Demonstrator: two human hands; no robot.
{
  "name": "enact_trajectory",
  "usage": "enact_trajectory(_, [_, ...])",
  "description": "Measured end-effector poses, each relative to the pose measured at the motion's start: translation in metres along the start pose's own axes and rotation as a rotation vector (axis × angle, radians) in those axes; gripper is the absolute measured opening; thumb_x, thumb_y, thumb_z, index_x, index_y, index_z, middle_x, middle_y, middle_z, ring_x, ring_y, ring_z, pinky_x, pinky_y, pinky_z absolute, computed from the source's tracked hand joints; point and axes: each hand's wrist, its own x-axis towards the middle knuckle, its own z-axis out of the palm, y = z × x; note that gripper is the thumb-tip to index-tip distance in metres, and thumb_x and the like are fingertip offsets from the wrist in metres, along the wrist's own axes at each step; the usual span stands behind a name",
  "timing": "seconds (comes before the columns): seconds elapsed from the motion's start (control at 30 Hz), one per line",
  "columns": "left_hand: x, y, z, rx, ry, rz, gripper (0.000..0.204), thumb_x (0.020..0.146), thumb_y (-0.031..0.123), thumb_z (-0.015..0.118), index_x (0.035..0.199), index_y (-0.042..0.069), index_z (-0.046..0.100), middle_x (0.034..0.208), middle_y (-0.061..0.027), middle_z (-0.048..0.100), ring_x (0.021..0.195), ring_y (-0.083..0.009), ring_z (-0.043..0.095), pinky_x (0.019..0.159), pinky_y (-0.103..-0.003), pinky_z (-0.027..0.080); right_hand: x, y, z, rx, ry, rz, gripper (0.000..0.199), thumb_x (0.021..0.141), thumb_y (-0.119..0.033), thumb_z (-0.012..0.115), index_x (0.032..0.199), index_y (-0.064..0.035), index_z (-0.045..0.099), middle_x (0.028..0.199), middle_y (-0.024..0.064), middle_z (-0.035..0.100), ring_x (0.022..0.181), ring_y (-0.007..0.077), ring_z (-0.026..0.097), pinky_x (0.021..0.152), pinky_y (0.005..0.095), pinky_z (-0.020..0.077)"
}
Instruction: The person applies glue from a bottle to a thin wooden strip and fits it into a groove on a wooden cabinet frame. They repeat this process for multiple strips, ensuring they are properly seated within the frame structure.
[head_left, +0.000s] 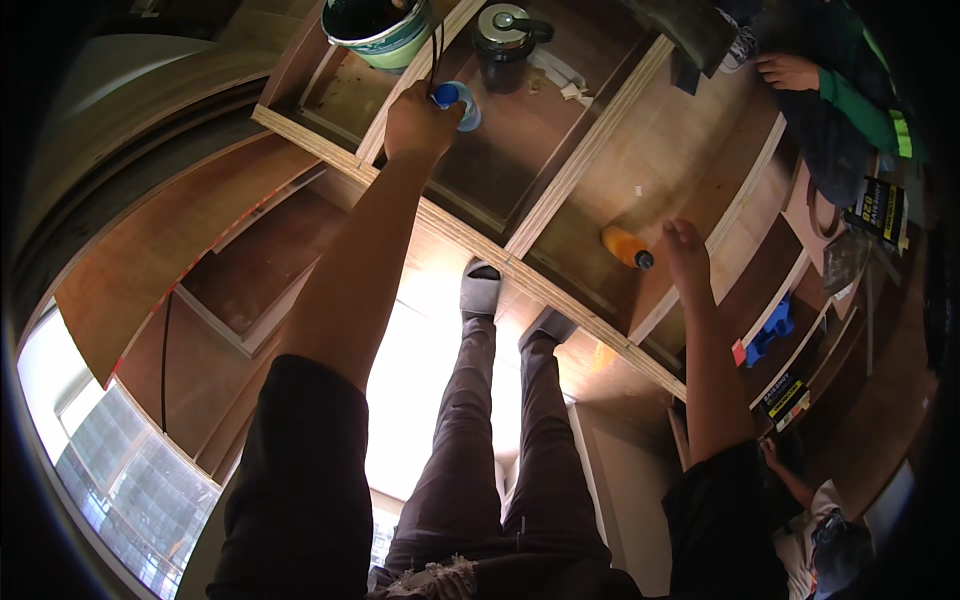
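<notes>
My left hand (420,122) is closed at the edge of the wooden compartment frame. A black cord (434,58) runs down to its fingers. A clear bottle (469,112) with a blue cap (445,95) is right beside them; what the fingers grip is hidden. On the right, my right hand (686,258) hovers with curled fingers, nothing visible in it. Just left of it, apart from the fingers, an orange bottle (622,243) with a black cap lies in a compartment. Beyond the left hand are a green bucket (385,48) and a dark pot-like container (500,62) with a shiny lid.
Plywood dividers (590,145) split the wooden unit into compartments. Another person's hand (788,72) is at the upper right, and a further person (815,545) at the lower right. A black-and-yellow box (878,210) and a blue object (770,330) sit on the right. My feet (481,290) are below the unit's edge.
</notes>
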Motion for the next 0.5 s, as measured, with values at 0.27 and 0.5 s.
enact_trajectory(0.27, [-0.124, 0.034, -0.071, -0.594, 0.077, 0.023, 0.031, 0.106, 0.023, 0.046, 0.106, -0.004, 0.063, 0.076, -0.0112, 0.063, 0.066, -0.0193, 0.061, 0.063, -0.032, 0.047, -0.116, -0.126, -0.028, 0.513, -0.046, -0.02, 0.025, 0.094, -0.022, 0.071, 0.11, -0.0039, 0.064, 0.104, 0.0058, 0.064, 0.092, 0.0129, 0.061, 0.08, 0.0278, 0.0494])
enact_trajectory(0.5, [-0.285, 0.125, -0.124, -0.96, -0.266, -0.418, 0.023, 0.102, 0.015, 0.06, 0.105, -0.005, 0.07, 0.091, -0.0104, 0.075, 0.077, -0.0117, 0.067, 0.067, -0.025, 0.054, -0.204, -0.227, -0.022, 0.952, -0.798, -0.132, 0.04, 0.088, -0.019, 0.08, 0.117, -0.002, 0.059, 0.106, 0.0051, 0.065, 0.093, 0.0152, 0.065, 0.085, 0.0301, 0.0517])
